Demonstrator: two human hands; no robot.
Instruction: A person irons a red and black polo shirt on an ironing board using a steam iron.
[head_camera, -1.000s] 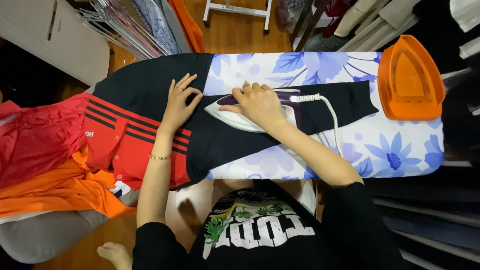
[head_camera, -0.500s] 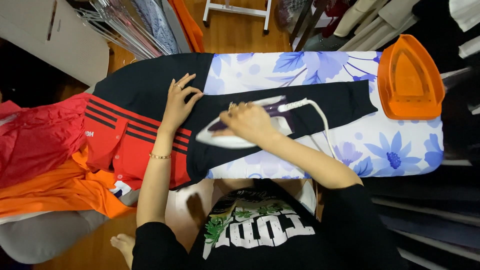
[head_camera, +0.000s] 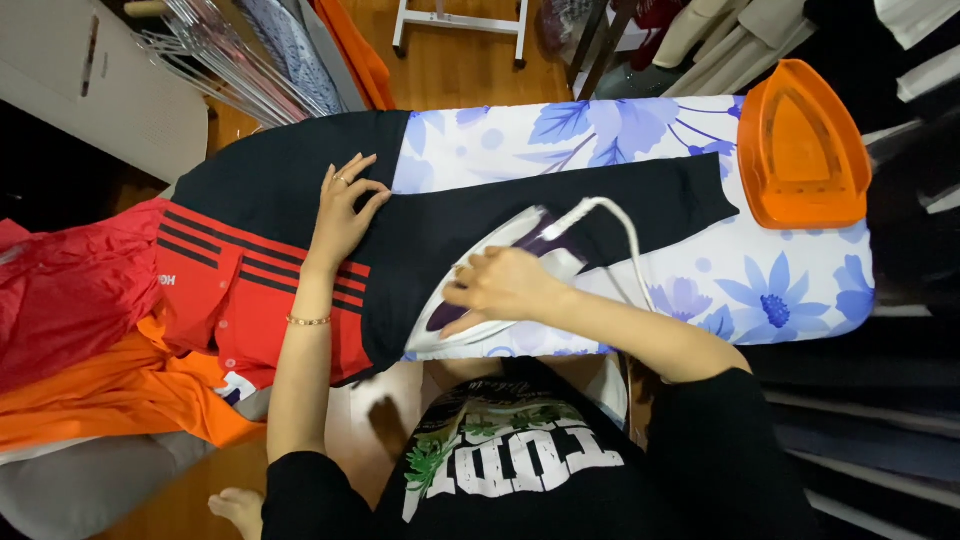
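Note:
A black and red shirt (head_camera: 300, 190) with stripes lies over the left part of a blue-flowered ironing board (head_camera: 790, 290), one black sleeve (head_camera: 640, 195) stretched out to the right. My left hand (head_camera: 342, 212) rests flat on the black cloth near the shoulder, fingers slightly spread. My right hand (head_camera: 500, 287) grips the handle of a white and purple iron (head_camera: 470, 300), which sits angled on the lower edge of the sleeve near the board's front edge. Its white cord (head_camera: 620, 225) loops behind my wrist.
An orange iron rest (head_camera: 805, 150) sits on the board's right end. Red and orange garments (head_camera: 80, 330) are piled at the left. Wire hangers (head_camera: 220, 50) and a white stand (head_camera: 460, 20) lie beyond the board on the wooden floor.
My right hand has slid the iron from the middle of the sleeve down and left toward the board's front edge, turning its tip down-left. My left hand has stayed in place.

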